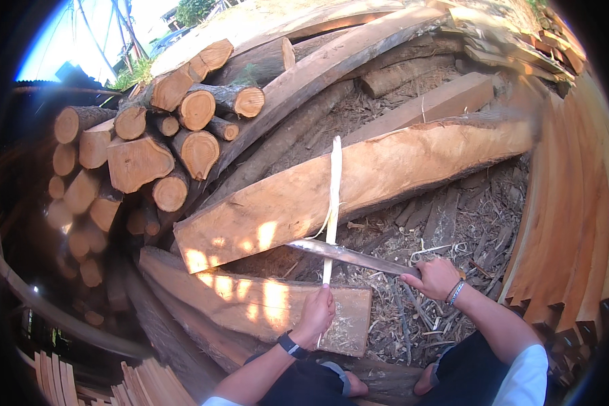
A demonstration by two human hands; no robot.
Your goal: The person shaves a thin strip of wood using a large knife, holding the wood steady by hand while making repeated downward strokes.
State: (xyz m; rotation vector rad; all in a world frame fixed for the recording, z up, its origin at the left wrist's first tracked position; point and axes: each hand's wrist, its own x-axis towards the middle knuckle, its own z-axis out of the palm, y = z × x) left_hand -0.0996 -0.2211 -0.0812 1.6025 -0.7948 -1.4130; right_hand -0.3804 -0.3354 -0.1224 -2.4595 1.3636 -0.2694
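Note:
My left hand (316,312) is closed around the lower end of a pale peeled stick (335,183). The stick points up and away from me, its far part over a thick wooden slab (386,166). In my right hand (437,277) is the handle of a machete (365,258). Its long blade crosses the stick above my left hand, pointing left. A thin curled shaving (327,227) hangs from the stick by the blade. Below the blade lies a second wood slab (264,298), near my left wrist.
Cut logs (197,109) are stacked at the far left. Long sawn planks (561,203) stand at the right. Bark and wood chips (453,223) cover the ground between the slabs. My feet are at the near edge, beside a lower slab. More boards (149,386) lie at the near left.

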